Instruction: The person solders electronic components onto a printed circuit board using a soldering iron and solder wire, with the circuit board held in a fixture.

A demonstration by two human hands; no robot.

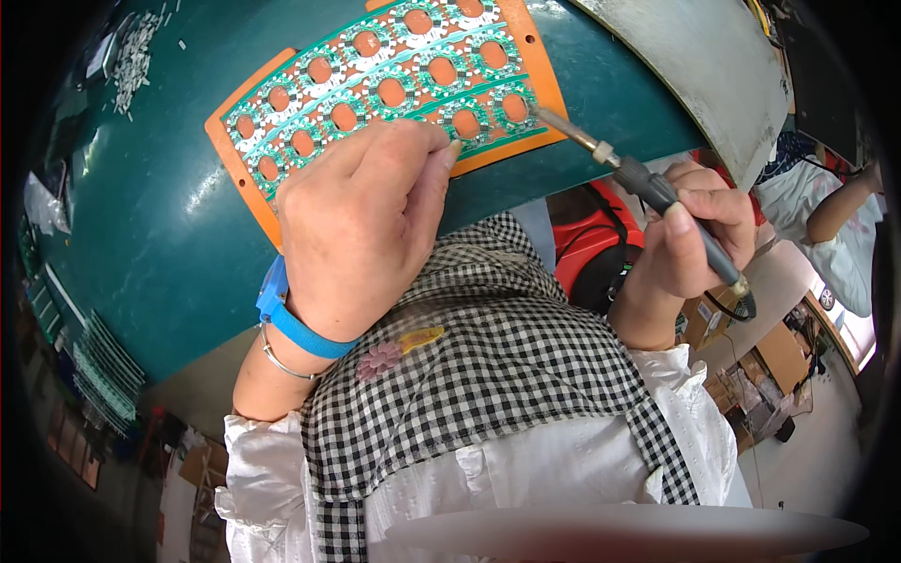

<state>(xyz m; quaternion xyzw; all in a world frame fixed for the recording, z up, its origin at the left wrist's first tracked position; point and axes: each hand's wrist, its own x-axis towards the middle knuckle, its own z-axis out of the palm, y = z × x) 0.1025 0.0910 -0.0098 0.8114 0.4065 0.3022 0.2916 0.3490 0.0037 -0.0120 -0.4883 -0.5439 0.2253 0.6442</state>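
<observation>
A green panel of ring-shaped circuit boards (409,49) lies in an orange tray (552,75), whose colour shows through the rings' round holes. My left hand (361,216) rests over the panel's near edge, fingers curled and thumb pressed against the forefinger. Whatever it pinches, if anything, is hidden. My right hand (704,230) is closed round the grey handle of a soldering iron (648,184). The iron's tip points left, at or just above the ring nearest the panel's right end; I cannot tell if it touches.
A pile of small pale parts (136,56) lies on the green tabletop (141,253) at the far left, near a clear plastic bag (45,202). Stacked board panels (103,375) stand at lower left. A grey metal surface (694,66) borders the right, with another person (826,216) beyond.
</observation>
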